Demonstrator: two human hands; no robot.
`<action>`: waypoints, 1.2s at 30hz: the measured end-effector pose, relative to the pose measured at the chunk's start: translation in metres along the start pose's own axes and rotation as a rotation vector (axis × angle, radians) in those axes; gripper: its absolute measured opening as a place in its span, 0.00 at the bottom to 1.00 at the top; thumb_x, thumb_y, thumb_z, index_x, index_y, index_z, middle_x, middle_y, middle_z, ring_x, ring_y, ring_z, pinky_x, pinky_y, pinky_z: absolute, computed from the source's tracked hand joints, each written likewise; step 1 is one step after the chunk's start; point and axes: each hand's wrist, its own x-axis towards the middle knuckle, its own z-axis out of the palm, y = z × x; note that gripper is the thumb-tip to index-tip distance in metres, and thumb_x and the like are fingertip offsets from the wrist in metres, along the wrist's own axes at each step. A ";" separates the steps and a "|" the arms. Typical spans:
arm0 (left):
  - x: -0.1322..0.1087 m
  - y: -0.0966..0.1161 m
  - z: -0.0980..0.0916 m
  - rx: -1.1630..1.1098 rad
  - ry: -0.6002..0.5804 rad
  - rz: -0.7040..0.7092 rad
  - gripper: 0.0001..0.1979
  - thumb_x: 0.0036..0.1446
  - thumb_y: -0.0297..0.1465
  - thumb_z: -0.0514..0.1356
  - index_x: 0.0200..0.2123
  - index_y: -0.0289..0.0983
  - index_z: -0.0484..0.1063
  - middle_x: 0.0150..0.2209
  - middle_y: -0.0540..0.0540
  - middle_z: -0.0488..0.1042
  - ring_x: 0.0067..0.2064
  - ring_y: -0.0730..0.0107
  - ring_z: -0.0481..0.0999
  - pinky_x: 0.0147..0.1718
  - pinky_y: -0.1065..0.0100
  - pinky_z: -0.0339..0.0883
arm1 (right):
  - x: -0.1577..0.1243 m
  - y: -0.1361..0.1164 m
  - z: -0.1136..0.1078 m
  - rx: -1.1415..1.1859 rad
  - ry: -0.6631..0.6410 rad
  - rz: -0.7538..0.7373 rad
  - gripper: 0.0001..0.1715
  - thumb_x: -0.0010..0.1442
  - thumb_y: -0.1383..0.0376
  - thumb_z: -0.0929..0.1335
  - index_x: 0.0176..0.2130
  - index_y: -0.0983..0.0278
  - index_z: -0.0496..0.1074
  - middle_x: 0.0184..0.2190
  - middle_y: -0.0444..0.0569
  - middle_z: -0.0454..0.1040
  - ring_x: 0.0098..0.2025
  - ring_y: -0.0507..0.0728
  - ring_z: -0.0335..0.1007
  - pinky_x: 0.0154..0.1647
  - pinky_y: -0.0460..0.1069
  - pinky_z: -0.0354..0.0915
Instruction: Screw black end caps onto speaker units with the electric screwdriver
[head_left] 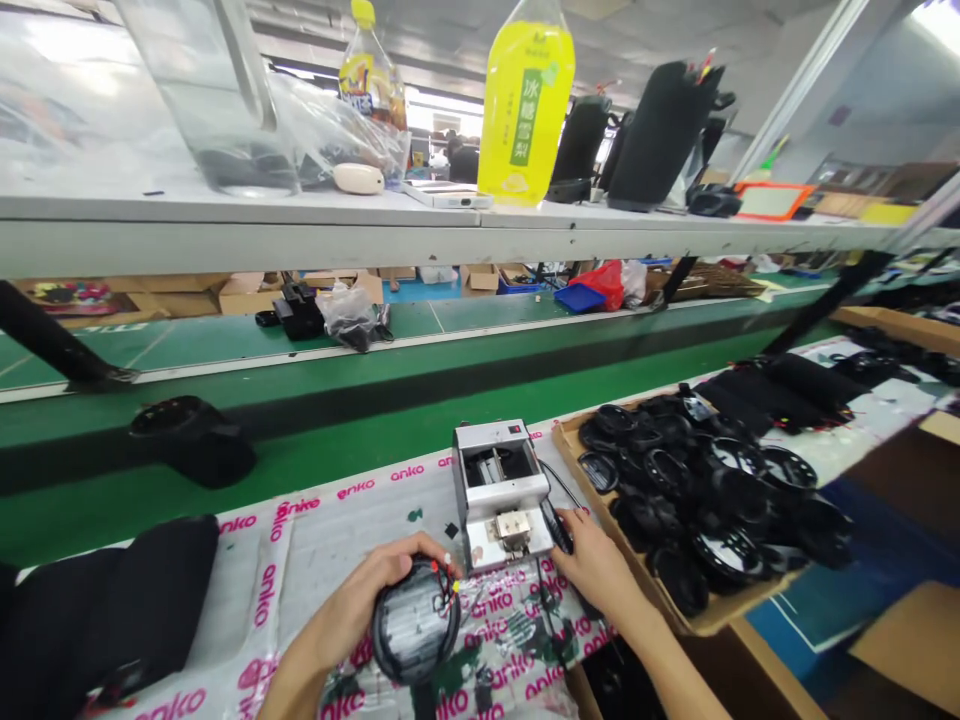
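My left hand [356,600] is closed around the edge of a round black part [416,622] with a shiny grey face. Thin wires with red, yellow and white connectors [448,580] come out near its upper right rim. Just beyond stands a small white-and-grey bench machine [501,495] with an open bay on top and a metal block at its front. My right hand [592,562] is at the machine's right side, its fingers closed on a dark oval piece [557,527]. Whether that piece belongs to the machine I cannot tell.
A cardboard tray [566,450] heaped with round black parts lies right. Black fabric-like covers [150,600] lie left, more [780,390] far right. Over the green conveyor [337,400] runs a shelf [315,240] bearing bottles, including a yellow one [526,110], and black cylinders [660,135].
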 end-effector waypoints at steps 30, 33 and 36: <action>0.000 -0.003 0.014 -0.163 0.040 -0.001 0.27 0.67 0.47 0.55 0.44 0.32 0.86 0.45 0.35 0.86 0.45 0.50 0.83 0.50 0.58 0.73 | -0.004 -0.134 -0.007 1.095 -0.226 -0.581 0.51 0.54 0.21 0.67 0.38 0.63 0.84 0.24 0.50 0.76 0.17 0.53 0.66 0.15 0.47 0.60; 0.000 -0.007 0.017 -0.155 0.083 0.021 0.27 0.66 0.47 0.54 0.43 0.32 0.86 0.43 0.35 0.86 0.43 0.50 0.83 0.48 0.57 0.74 | -0.004 -0.133 -0.001 1.084 -0.229 -0.473 0.52 0.53 0.20 0.67 0.37 0.63 0.84 0.22 0.49 0.77 0.15 0.53 0.67 0.13 0.46 0.60; 0.000 -0.011 0.018 -0.151 0.119 0.023 0.26 0.67 0.44 0.53 0.43 0.32 0.86 0.44 0.35 0.86 0.42 0.50 0.83 0.47 0.58 0.74 | 0.000 -0.137 -0.008 1.105 -0.351 -0.350 0.52 0.54 0.20 0.65 0.36 0.63 0.83 0.19 0.49 0.75 0.12 0.53 0.65 0.12 0.46 0.58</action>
